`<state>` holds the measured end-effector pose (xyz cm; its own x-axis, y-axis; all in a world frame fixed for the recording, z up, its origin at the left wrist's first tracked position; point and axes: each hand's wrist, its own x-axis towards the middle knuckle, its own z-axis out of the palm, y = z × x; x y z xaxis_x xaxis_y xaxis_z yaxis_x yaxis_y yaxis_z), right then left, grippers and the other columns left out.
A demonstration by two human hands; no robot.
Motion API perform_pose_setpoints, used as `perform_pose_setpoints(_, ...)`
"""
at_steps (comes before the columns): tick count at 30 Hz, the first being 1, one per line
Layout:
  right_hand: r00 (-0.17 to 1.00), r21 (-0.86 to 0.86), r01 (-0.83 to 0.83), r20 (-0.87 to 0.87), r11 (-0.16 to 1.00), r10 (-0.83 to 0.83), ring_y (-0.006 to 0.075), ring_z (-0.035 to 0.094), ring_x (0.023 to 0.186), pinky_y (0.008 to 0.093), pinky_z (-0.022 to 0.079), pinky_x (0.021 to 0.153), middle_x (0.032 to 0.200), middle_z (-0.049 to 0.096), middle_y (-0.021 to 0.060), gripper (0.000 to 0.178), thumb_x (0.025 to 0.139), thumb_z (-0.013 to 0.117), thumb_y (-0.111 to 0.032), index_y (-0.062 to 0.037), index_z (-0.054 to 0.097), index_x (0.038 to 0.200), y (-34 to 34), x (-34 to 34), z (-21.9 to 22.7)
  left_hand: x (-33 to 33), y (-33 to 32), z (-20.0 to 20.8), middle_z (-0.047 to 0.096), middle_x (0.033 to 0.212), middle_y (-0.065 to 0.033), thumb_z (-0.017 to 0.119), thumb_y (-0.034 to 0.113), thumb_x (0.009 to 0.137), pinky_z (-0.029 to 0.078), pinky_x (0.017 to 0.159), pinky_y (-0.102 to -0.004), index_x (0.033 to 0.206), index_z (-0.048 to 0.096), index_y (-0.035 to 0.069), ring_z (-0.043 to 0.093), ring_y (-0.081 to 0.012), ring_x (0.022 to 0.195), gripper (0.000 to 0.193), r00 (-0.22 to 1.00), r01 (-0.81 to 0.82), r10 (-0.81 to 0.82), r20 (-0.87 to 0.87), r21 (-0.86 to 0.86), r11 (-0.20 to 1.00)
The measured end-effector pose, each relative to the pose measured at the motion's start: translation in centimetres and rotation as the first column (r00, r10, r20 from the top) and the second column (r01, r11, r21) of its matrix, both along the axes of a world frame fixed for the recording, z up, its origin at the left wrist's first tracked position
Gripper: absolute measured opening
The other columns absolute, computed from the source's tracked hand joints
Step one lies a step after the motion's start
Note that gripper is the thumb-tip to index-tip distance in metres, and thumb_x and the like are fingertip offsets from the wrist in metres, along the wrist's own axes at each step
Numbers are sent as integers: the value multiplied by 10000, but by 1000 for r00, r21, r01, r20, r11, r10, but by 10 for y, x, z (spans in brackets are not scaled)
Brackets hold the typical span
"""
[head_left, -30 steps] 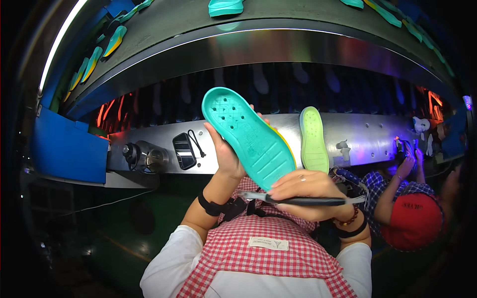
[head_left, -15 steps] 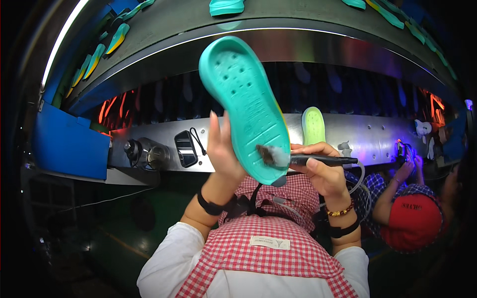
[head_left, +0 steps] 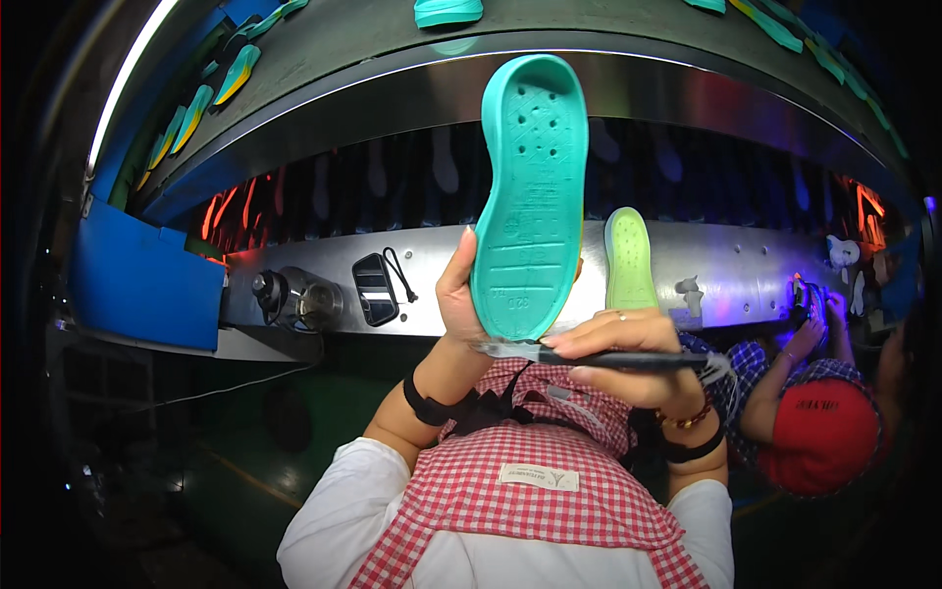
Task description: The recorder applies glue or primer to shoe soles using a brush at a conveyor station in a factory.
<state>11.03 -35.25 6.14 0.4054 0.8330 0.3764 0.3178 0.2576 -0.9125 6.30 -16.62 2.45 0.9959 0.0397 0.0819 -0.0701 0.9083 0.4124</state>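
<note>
A teal shoe sole [head_left: 535,211] stands nearly upright in front of me, its hollow inner face with several small holes turned toward me. My left hand [head_left: 459,294] is closed on its lower left side, the thumb along the edge and the other fingers hidden behind. A brush with a black handle [head_left: 628,359] is held by my right hand [head_left: 628,344], lying almost level. Its pale bristle end is at the sole's bottom edge; whether it touches cannot be made out. A thin clear tube leaves the handle's right end.
On the metal ledge [head_left: 726,280] lie a light green sole [head_left: 631,260], a black phone-like device [head_left: 374,292] with a strap, and a clear bottle [head_left: 312,304]. Beyond it runs a conveyor belt [head_left: 569,25] carrying teal soles. A person in a red cap [head_left: 819,432] works at the right.
The sole has swung from leaning left to nearly upright, shifting right. The brush has come off its inner face and down to its bottom edge, its handle still in my right hand.
</note>
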Motion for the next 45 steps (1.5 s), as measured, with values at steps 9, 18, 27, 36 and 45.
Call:
perform_pose_setpoints(9,986,-18,167,9,986,-167,253,668,884,331,527,799,932,680,171,202,705,685,39,3,676,904,-3,10,7,4,17,0,458,1308,-238,321,494,923,389,991,-524,1357,369,9,515,-385,1144,652,999,22,-25,24,123,992)
perform_pose_setpoints(18,986,-117,38,168,992,-18,259,665,918,330,525,819,991,681,122,244,720,694,19,-55,684,952,-9,16,14,7,29,12,559,1176,-212,448,323,920,461,921,-416,1263,461,-45,596,-297,1022,503,901,386,-347,-259,116,915)
perform_pose_setpoints(27,891,-298,-90,403,950,210,233,651,908,319,511,769,1012,673,68,252,712,668,-56,-102,675,960,-21,32,16,2,33,18,542,1232,-189,492,221,905,444,940,-321,1290,432,-73,574,-224,1078,487,781,593,-447,-436,295,749)
perform_pose_setpoints(36,844,-416,-6,486,909,228,245,663,857,303,525,689,1045,670,72,276,699,668,-23,-110,676,961,-40,44,18,-6,45,15,531,1244,-198,505,232,903,478,907,-315,1295,422,-75,585,-229,1064,505,810,553,-359,-463,402,730)
perform_pose_setpoints(45,981,-286,113,-118,951,-152,177,671,762,244,519,653,925,685,145,232,800,633,-22,22,657,1027,-19,23,-4,-2,26,-8,530,1219,-201,477,303,913,473,929,-424,1326,387,-8,571,-299,1067,524,839,458,-426,-339,18,889)
